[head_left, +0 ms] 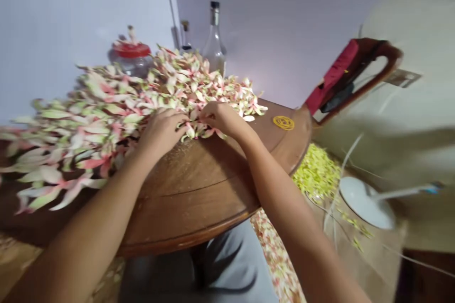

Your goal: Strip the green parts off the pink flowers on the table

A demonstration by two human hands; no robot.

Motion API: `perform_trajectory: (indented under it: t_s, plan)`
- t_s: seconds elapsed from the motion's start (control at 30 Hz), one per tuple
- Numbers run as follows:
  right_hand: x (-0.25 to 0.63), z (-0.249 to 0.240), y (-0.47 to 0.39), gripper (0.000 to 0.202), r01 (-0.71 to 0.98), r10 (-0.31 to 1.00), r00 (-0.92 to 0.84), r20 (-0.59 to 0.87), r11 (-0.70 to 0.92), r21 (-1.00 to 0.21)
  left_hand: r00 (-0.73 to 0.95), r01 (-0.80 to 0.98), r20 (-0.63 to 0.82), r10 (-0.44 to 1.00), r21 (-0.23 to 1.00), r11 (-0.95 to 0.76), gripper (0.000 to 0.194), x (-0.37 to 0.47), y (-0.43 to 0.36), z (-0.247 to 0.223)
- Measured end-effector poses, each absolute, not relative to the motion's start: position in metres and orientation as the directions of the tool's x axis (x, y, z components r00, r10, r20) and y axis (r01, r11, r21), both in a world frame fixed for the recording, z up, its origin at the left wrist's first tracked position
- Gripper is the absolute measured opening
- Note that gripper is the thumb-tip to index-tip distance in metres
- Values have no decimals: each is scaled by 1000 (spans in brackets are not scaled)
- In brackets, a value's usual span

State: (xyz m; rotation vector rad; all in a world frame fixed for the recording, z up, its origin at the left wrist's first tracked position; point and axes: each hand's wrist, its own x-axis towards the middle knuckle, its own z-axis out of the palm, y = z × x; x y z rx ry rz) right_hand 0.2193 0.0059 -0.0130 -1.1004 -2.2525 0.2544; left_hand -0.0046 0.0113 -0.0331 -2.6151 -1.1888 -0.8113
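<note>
A wide heap of pink, white and pale green petalled flowers point(117, 104) covers the back and left of a brown wooden table point(185, 175). At the heap's front edge, my left hand point(165, 128) is curled, its fingertips against the flowers. Facing it from the right is my right hand point(222, 117), its fingers bent down into the petals. A small gap with a few blossoms point(192, 130) lies between the two hands. Both hands look closed; whatever they grip is hidden among the petals.
Behind the heap stand a red-lidded jar point(133, 57) and a clear bottle point(215, 42). Yellow rubber bands point(283, 123) lie near the table's right edge. To the right are a chair point(355, 75), a yellow-green pile point(316, 170), a white disc-shaped object point(366, 201) and cables.
</note>
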Motion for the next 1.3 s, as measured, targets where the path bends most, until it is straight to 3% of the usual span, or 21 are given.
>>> perform_trajectory:
  t_s: [0.17, 0.4, 0.77, 0.97, 1.1, 1.2, 1.3]
  plan:
    - [218, -11, 7, 14, 583, 766, -340, 545, 626, -518, 499, 736, 539, 678, 149, -660, 18, -4, 10, -33]
    - [216, -11, 10, 10, 338, 809, -229, 541, 587, -736, 386, 717, 608, 693, 275, -640, 18, 0, 5, -26]
    - [206, -2, -4, 17, 143, 831, -121, 544, 556, -818, 372, 626, 618, 693, 384, -679, 16, 9, -4, -23]
    - [202, 2, -10, 20, 88, 854, -129, 503, 515, -852, 224, 576, 716, 661, 450, -682, 16, 9, -11, -12]
    - [200, 4, -11, 18, 127, 852, -153, 500, 519, -845, 58, 524, 712, 700, 575, -628, 21, 4, -11, -7]
    - [201, 6, -11, 15, 170, 859, -139, 493, 511, -842, -91, 400, 663, 743, 707, -582, 35, -2, -8, -5]
    - [204, 3, -8, 12, 171, 863, -78, 500, 505, -846, -240, 202, 585, 775, 811, -550, 36, -6, -4, -5]
